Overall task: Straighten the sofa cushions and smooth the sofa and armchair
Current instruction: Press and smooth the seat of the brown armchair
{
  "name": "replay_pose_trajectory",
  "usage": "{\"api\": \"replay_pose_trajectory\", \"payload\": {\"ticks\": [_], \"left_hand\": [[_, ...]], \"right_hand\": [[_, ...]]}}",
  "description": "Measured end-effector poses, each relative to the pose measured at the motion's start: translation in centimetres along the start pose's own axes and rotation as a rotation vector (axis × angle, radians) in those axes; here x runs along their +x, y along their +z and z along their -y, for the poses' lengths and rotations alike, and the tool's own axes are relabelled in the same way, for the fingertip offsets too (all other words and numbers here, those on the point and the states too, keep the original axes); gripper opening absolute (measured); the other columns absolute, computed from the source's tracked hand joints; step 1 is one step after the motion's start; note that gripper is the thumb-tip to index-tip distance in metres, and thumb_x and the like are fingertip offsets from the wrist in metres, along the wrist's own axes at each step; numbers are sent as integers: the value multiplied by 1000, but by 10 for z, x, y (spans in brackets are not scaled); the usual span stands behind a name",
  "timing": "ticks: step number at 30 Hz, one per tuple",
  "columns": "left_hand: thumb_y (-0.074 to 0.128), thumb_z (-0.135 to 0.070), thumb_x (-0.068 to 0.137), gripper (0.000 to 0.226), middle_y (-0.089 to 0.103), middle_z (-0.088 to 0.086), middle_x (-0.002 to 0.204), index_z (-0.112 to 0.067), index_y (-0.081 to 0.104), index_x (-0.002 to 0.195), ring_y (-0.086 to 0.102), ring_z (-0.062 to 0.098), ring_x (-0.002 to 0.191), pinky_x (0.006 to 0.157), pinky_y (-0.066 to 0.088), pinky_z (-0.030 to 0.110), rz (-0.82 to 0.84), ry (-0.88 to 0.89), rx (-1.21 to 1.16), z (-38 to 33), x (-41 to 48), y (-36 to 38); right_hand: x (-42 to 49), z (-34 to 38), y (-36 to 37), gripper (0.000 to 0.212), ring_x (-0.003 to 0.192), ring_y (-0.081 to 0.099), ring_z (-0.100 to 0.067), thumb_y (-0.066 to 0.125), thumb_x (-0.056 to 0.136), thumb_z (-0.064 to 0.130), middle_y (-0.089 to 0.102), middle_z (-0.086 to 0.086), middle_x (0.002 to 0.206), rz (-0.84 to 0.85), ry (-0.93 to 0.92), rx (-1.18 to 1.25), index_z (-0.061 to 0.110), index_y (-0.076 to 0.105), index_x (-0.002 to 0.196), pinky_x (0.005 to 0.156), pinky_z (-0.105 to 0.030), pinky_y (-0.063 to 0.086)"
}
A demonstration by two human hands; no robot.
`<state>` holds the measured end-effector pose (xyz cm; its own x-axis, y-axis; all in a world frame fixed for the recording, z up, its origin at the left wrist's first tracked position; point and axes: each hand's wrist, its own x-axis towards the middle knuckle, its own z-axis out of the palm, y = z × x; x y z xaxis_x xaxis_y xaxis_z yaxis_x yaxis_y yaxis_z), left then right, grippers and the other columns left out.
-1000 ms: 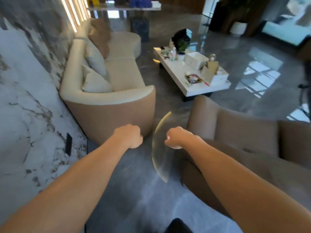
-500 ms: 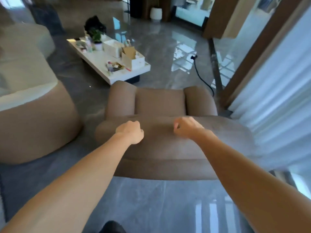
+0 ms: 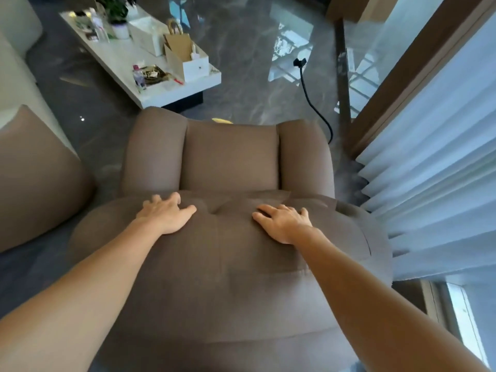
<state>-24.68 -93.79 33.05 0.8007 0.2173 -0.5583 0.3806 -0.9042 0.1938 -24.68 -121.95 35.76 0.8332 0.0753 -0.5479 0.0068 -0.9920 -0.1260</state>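
Left hand (image 3: 167, 214) and right hand (image 3: 283, 222) lie flat, fingers spread, on the brown armchair (image 3: 230, 157) back; no writing legible

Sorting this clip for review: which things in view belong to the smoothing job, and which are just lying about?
Job: armchair, left hand and right hand flat on its backrest, sofa.

Lying about: coffee table, cardboard box, bottle, potted plant, black cable, curtain.

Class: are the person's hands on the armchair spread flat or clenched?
Spread flat: left hand and right hand lie palm-down, fingers apart, on the armchair.
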Motion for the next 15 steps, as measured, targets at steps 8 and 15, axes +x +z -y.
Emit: {"api": "replay_pose_trajectory", "payload": {"ticks": [8,15], "left_hand": [[43,-85,60,73,23,15,146,-46,41,122,26,47,130,102,31,58,63,-208,18,-43,18,-4],[42,-86,58,73,24,11,145,-49,40,122,25,45,129,97,32,54,79,-327,-43,-85,6,12]], "right_hand": [[63,-19,-21,81,135,41,-31,12,69,84,45,-10,148,183,-86,23,53,30,142,110,-57,19],[85,-63,-39,78,128,46,-32,14,68,83,48,-10,140,203,-200,-9,52,38,136,104,-54,25]]}}
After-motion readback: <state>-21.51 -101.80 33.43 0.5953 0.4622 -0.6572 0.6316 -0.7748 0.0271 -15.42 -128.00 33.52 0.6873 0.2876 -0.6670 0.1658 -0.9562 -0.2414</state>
